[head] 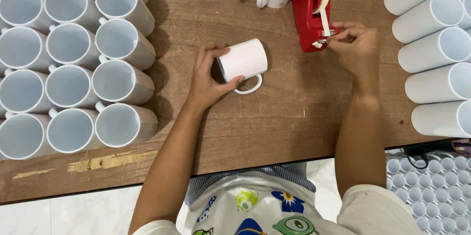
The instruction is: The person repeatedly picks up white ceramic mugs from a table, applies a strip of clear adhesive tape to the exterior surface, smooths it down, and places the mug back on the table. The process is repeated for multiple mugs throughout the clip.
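Left hand (206, 75) on mug (244, 61), table edge (147, 186) near

Bare table (284, 117) lane down middle; upright mugs (73, 68) wall left, stacked mugs (436, 53) right, tape dispenser (311, 14) ahead.

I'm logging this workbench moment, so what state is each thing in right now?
Left hand: holding the wrapped mug.
Wrapped mug: on its side, handle toward the person.
Right hand: pinching the tape end.
Tape dispenser: upright, strip pulled out.
Mugs on the left: packed together, mouths facing the camera.
Mugs on the right: lying on their sides.
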